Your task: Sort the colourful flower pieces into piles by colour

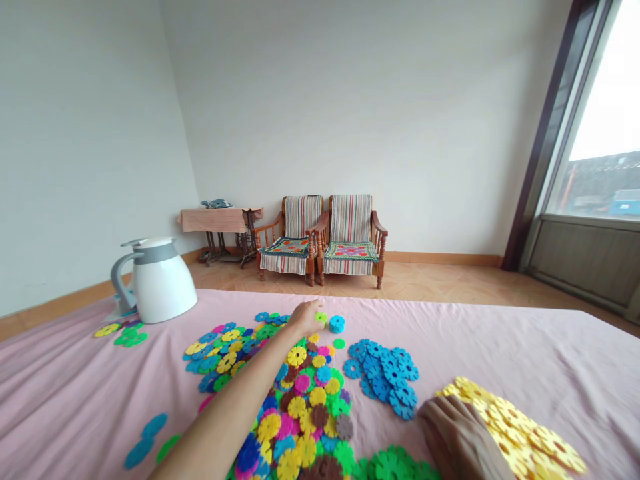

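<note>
My left hand (306, 319) reaches across to the far end of a mixed heap of plastic snowflake discs (305, 420). Its fingers are closed at a lime-green snowflake disc (321, 317), partly hidden by the hand. Just right of it stands a short stack of blue discs (337, 324), with a single green disc (339, 343) nearer me. Palm down, my right hand (457, 433) lies at the left edge of a yellow disc pile (525, 427), slightly blurred, fingers extended. Beside its fingertips is a blue disc pile (385, 373). Green discs (393, 465) lie at the bottom edge.
A white and grey jug (165, 283) stands at the left on the pink cloth (500, 333). Near it lie a few loose discs (131, 335); two blue discs (145, 441) lie at front left. Beyond the table are two wooden armchairs (351, 230) and a cloth-covered side table (215, 220).
</note>
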`<move>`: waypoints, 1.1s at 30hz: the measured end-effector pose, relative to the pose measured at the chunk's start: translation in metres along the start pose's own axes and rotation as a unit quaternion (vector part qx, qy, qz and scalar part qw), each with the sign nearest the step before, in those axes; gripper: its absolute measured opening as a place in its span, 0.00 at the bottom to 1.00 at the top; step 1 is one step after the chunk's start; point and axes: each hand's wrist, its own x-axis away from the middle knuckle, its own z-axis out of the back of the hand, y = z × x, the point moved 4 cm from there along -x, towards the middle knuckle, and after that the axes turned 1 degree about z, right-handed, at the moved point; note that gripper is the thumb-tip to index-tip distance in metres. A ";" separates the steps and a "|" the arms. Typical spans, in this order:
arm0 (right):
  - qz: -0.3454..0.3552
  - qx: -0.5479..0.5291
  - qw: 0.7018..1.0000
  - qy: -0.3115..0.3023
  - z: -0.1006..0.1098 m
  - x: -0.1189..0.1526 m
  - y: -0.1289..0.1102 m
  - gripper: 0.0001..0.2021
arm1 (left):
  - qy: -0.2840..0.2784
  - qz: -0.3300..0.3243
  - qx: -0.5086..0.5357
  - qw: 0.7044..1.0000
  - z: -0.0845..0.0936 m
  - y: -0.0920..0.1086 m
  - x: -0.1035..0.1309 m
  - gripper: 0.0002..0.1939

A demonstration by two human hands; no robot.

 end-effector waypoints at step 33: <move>-0.038 -0.045 0.998 -0.016 -0.007 0.006 0.001 0.11 | -0.206 -0.089 0.014 0.974 0.105 -0.012 0.221 0.33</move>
